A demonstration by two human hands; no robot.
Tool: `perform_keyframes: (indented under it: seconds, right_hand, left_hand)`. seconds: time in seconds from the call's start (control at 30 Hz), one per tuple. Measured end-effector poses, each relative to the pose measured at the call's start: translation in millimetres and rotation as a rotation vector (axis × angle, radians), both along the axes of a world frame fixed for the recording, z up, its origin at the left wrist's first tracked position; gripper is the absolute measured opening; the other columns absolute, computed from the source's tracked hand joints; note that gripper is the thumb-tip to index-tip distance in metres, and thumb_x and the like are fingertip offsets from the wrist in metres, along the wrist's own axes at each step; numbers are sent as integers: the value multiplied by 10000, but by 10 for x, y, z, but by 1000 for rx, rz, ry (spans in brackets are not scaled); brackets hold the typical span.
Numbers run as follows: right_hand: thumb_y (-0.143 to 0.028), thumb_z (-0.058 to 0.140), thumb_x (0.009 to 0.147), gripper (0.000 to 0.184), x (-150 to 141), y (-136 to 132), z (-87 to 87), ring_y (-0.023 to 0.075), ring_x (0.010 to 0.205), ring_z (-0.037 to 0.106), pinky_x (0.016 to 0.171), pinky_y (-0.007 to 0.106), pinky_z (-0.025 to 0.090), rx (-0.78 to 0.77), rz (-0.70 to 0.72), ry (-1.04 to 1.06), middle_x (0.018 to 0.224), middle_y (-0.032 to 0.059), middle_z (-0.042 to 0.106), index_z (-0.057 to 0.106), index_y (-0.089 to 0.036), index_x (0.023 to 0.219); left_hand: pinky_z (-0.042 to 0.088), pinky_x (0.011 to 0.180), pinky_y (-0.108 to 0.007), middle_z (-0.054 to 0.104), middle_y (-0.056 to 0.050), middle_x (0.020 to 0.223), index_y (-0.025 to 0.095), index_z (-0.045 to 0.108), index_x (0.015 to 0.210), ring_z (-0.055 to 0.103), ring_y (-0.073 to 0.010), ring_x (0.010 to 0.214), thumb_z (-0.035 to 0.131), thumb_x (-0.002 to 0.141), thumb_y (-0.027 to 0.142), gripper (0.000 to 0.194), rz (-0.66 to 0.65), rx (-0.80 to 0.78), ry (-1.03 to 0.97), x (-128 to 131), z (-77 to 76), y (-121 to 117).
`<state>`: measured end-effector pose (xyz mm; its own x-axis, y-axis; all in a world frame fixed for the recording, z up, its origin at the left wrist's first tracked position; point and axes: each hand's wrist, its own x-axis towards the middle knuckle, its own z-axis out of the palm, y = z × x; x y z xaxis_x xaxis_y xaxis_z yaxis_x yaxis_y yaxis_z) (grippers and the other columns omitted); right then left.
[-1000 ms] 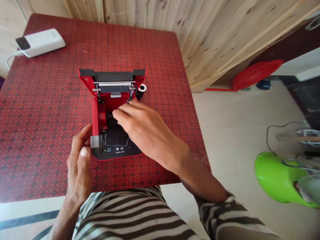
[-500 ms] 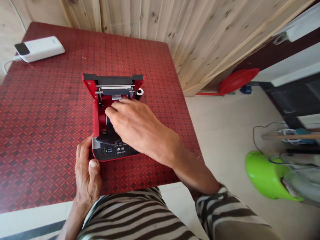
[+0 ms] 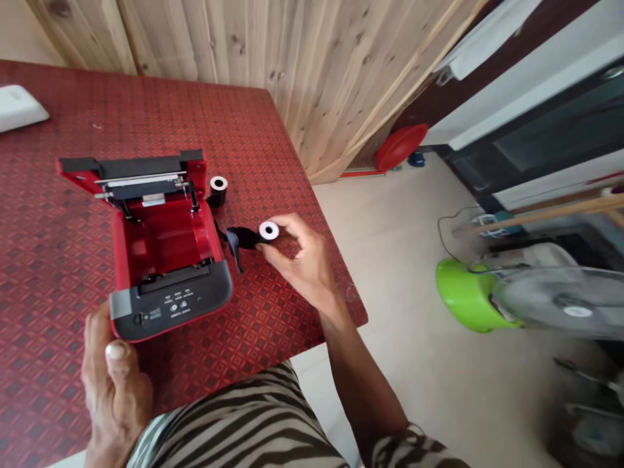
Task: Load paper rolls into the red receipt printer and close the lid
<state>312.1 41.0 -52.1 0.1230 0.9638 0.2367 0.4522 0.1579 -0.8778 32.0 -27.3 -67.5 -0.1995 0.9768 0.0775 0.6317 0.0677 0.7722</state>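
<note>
From the head camera, I'm at a table [image 3: 63, 247] with a red patterned top, and the printer [image 3: 168, 312] sits close to my side of it. Plank wall [image 3: 234, 39] behind the printer, pale floor [image 3: 380, 240] off to its right past the table edge. Further right of the printer there's a red plastic thing [image 3: 402, 146] by the wall, a bright green tub [image 3: 468, 296], and what looks like a fan [image 3: 575, 302], kinda blurry. A white gadget [image 3: 22, 107] lies on the table behind and left of the printer, partly cut off.

The printer's lid [image 3: 146, 166] is up, so you can see right into the red compartment [image 3: 166, 234]. One roll [image 3: 218, 195], black with a white end, stands just beside the printer's back right corner.

My right hand [image 3: 302, 266] is right of the printer, thumb and fingers closed on another roll with a white end [image 3: 269, 231]. A crumpled black strip [image 3: 236, 242] runs from it toward the printer's right side. My left hand [image 3: 114, 383] is at the front left corner of the printer, half open, fingers against the side and thumb sticking up.
</note>
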Motion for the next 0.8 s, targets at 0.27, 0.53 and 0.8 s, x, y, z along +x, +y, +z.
perform_keyframes:
  seconds: [0.27, 0.53, 0.8]
  right_hand:
    - [-236, 785, 871, 237, -109, 168, -486, 185, 874, 759, 842, 340, 620, 30, 38, -3, 997, 8, 770, 665, -247, 1074]
    - [-203, 721, 931, 259, -188, 193, -567, 190, 978, 759, 938, 354, 615, 124, 63, -49, 1117, 53, 770, 660, -217, 1183]
    - [-187, 699, 956, 263, -206, 182, -606, 202, 1092, 752, 1018, 373, 590, 174, 140, -56, 1182, 70, 774, 683, -216, 1218]
  left_hand:
    - [473, 815, -473, 644, -87, 973, 206, 648, 1115, 601, -294, 897, 246, 984, 746, 686, 36, 22, -4, 37, 6, 4]
    - [420, 690, -432, 581, -50, 790, 189, 658, 1154, 529, -243, 719, 252, 1006, 708, 675, 95, 12, 26, 57, 12, -25]
    - [429, 628, -401, 619, -52, 776, 188, 649, 1146, 549, -232, 676, 239, 993, 742, 706, 44, 66, 23, -20, -96, 30]
